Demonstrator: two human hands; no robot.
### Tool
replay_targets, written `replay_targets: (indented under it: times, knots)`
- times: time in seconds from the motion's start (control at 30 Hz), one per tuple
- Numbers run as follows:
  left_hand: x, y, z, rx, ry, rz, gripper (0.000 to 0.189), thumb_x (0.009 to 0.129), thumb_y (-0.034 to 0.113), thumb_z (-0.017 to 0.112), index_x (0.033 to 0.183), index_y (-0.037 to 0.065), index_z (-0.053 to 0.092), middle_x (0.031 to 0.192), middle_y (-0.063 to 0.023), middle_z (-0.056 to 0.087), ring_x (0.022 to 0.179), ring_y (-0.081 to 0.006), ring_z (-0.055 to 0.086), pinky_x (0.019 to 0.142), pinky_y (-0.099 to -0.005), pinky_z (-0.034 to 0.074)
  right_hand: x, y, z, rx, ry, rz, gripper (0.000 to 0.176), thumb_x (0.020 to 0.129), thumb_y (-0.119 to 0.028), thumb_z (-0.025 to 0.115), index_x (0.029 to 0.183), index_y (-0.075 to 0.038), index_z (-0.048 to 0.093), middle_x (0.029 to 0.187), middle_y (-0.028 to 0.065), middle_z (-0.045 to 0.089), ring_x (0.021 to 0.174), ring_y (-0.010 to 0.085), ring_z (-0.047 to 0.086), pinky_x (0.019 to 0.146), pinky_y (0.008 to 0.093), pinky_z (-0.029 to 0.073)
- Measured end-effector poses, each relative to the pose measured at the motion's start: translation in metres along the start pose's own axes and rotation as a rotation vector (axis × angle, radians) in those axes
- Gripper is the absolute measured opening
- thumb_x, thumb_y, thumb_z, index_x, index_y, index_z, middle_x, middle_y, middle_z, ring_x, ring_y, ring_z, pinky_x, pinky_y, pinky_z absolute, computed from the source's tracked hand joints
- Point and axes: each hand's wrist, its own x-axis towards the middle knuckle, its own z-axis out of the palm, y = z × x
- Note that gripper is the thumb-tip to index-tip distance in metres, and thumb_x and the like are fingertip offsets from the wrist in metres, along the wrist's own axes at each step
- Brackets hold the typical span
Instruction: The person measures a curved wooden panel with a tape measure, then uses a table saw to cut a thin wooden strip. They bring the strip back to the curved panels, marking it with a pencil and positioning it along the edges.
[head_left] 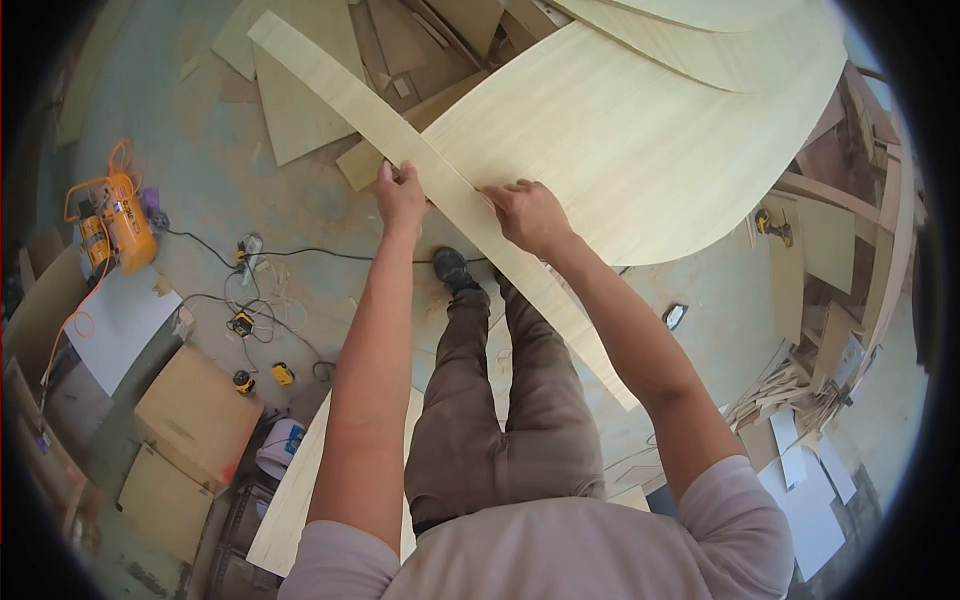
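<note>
A long, pale plywood strip [440, 175] runs diagonally from the upper left to the lower right, crossing the near edge of a large plywood panel [600, 150] with a curved outline. My left hand [402, 200] is closed on the strip's left edge, with thumb and fingertips at the wood. On the opposite edge, my right hand [530, 215] has its fingers curled and pinched against the strip where it overlaps the panel. The undersides of both grips are hidden. Below the hands, the strip's lower end passes behind my right forearm.
An orange air compressor [130, 225] stands at left, its cables trailing across the floor. Yellow batteries [283, 374] lie near a white bucket [278, 448]. At right are a yellow drill [775, 228], a phone-like object [675, 316] and stacked wood scraps [780, 390].
</note>
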Motion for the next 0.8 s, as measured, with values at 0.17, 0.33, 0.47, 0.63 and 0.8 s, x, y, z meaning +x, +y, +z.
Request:
replay_targets:
  times: [0.17,0.33,0.47,0.63,0.8]
  knots:
    - [0.0,0.0,0.005,-0.056,0.017,-0.021,0.044,0.102,0.028,0.054,0.14,0.007,0.045,0.108,-0.012,0.065,0.095,-0.0237,0.067,0.063,-0.0401,0.06,-0.114,0.001,-0.039,-0.246,-0.352,0.13,0.014,0.079,-0.008,0.057,0.089,-0.007,0.068,0.079,0.0132,0.07,0.083,0.0313,0.068,0.079,0.0446,0.05]
    - [0.011,-0.04,0.018,0.116,0.203,0.054,0.062,0.1,0.042,0.056,0.141,-0.002,0.04,0.123,-0.0183,0.061,0.103,-0.03,0.065,0.073,-0.0363,0.06,-0.24,0.025,-0.056,-0.178,-0.461,0.497,0.007,0.08,-0.008,0.058,0.086,-0.004,0.061,0.077,0.0179,0.068,0.076,0.0384,0.067,0.069,0.0504,0.051]
    - [-0.072,-0.035,0.037,-0.09,-0.055,-0.229,0.074,0.095,0.056,0.06,0.136,-0.005,0.045,0.128,-0.0216,0.057,0.107,-0.0318,0.065,0.076,-0.0456,0.062,-0.297,0.018,-0.054,-0.057,-0.283,0.725,0.01,0.094,-0.012,0.054,0.09,-0.002,0.054,0.076,0.0212,0.067,0.073,0.0434,0.066,0.064,0.0532,0.05]
    - [-0.105,-0.092,0.013,-0.149,-0.195,-0.233,0.046,0.101,0.042,0.056,0.116,-0.002,0.055,0.114,-0.0144,0.064,0.1,-0.0276,0.067,0.076,-0.0495,0.063,-0.312,-0.009,-0.043,0.181,-0.039,0.844,0.022,0.1,-0.022,0.055,0.091,-0.002,0.052,0.066,0.0209,0.063,0.064,0.043,0.064,0.056,0.0486,0.048]
    - [-0.126,-0.106,-0.075,-0.258,-0.086,-0.306,0.042,0.105,0.04,0.05,0.126,0.004,0.05,0.123,-0.0131,0.06,0.113,-0.0298,0.063,0.093,-0.0556,0.056,-0.329,-0.028,-0.031,0.253,0.03,0.914,0.03,0.101,-0.028,0.058,0.091,-0.001,0.051,0.07,0.0221,0.064,0.064,0.0423,0.064,0.056,0.0454,0.049]
